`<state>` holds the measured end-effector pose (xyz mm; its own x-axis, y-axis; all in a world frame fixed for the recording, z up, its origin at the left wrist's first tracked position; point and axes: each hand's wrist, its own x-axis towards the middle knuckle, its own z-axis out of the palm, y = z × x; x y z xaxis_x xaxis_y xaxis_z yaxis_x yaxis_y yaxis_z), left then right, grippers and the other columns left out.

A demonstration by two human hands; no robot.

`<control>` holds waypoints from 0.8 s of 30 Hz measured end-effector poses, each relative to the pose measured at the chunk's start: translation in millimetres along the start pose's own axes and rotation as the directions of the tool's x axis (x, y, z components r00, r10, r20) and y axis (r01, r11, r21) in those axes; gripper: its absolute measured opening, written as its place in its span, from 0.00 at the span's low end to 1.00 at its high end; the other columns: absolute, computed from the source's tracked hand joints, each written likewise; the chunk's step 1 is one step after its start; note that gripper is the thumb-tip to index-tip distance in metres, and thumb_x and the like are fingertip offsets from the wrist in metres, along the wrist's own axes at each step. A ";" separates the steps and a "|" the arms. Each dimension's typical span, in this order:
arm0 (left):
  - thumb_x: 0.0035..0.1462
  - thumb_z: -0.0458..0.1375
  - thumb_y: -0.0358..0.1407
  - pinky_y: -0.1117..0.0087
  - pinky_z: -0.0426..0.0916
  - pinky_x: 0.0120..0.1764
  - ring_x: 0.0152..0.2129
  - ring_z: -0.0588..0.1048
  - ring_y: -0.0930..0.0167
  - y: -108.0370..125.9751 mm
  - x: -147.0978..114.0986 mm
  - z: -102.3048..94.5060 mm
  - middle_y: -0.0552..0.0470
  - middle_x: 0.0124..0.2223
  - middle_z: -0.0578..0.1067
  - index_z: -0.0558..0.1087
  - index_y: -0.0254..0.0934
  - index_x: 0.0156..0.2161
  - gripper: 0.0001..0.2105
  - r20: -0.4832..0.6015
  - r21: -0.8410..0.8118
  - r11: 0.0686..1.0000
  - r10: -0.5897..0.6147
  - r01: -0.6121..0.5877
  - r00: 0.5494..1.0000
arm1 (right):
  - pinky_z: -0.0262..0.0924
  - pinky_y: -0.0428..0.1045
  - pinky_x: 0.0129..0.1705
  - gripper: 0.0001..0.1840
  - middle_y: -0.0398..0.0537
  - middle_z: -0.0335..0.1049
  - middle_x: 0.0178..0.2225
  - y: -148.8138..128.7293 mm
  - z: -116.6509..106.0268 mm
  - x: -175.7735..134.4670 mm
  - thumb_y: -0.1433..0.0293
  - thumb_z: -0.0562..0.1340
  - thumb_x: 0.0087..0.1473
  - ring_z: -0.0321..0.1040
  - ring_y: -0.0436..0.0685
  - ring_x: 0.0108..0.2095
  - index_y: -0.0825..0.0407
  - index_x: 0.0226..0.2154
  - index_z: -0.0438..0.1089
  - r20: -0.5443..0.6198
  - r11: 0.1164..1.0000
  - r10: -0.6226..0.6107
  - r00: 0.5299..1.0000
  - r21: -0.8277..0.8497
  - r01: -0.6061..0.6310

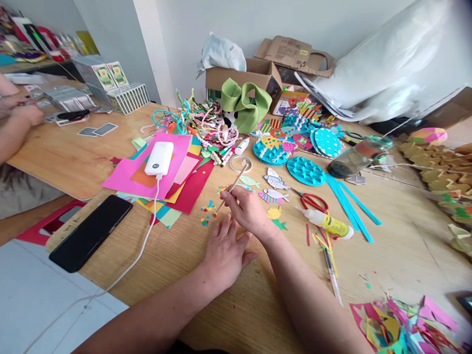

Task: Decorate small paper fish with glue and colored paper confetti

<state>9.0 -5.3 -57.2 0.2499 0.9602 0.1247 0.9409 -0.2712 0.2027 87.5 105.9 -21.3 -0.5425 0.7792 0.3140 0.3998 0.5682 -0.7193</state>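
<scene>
My right hand (245, 212) is closed around a thin wooden stick (233, 184), its lower end pointing down near small coloured paper dots (208, 214). Fingers stretched, my left hand (224, 256) lies on the wooden table just below the right one, holding nothing I can see. To the right of my hands are flat paper fish (273, 197), some striped, one yellow (274, 213). Red-handled scissors (315, 201) and a yellow-labelled glue bottle (329, 224) lie beyond them. A roll of tape (240, 164) sits above my right hand.
Coloured paper sheets (143, 172) carry a white power bank (159, 159); its cable runs past a black phone (91, 233). Pipe cleaners (207, 124), blue discs (306, 171) and a glass jar (359, 157) stand behind. Paper scraps (403, 323) lie front right. Another person's hands (22, 109) are at left.
</scene>
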 end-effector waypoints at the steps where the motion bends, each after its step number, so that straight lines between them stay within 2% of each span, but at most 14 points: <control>1: 0.60 0.56 0.51 0.49 0.61 0.55 0.55 0.64 0.52 0.1 0.0 -0.1 0.39 0.54 0.69 0.74 0.41 0.49 0.20 0.001 0.001 1.000 -0.001 0.001 1.000 | 0.59 0.48 0.32 0.17 0.46 0.70 0.25 0.2 -0.5 -0.1 0.61 0.52 0.65 0.66 0.52 0.27 0.50 0.28 0.65 -0.002 1.000 0.006 1.000 0.000 -0.006; 9: 0.59 0.58 0.51 0.49 0.59 0.56 0.57 0.62 0.52 -0.7 0.4 -0.1 0.40 0.55 0.69 0.74 0.40 0.50 0.21 0.003 -0.011 1.000 -0.005 0.005 1.000 | 0.60 0.48 0.34 0.19 0.46 0.69 0.26 -4.6 1.7 0.1 0.59 0.51 0.65 0.67 0.53 0.29 0.50 0.27 0.64 0.052 1.000 -0.028 0.998 -0.010 0.028; 15: 0.60 0.57 0.51 0.48 0.60 0.55 0.56 0.63 0.52 0.3 0.4 -1.2 0.39 0.55 0.69 0.74 0.40 0.50 0.20 0.001 0.000 1.000 -0.007 0.007 1.000 | 0.61 0.47 0.33 0.19 0.46 0.71 0.26 -5.3 0.8 -0.8 0.58 0.51 0.65 0.69 0.52 0.28 0.50 0.28 0.66 0.030 0.996 0.019 0.999 0.092 -0.022; 24: 0.59 0.56 0.52 0.48 0.60 0.56 0.56 0.62 0.51 -0.6 0.9 -0.5 0.38 0.54 0.69 0.74 0.39 0.50 0.22 0.010 0.004 1.000 -0.004 0.004 1.000 | 0.61 0.48 0.34 0.17 0.46 0.71 0.26 -8.2 3.5 -1.7 0.60 0.52 0.65 0.68 0.53 0.29 0.50 0.29 0.66 0.072 0.999 -0.020 0.997 0.050 0.016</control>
<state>8.5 -4.2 -56.7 0.2480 0.9620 0.1138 0.9429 -0.2667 0.1995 82.5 99.0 -18.1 -0.6024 0.7465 0.2826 0.3532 0.5668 -0.7443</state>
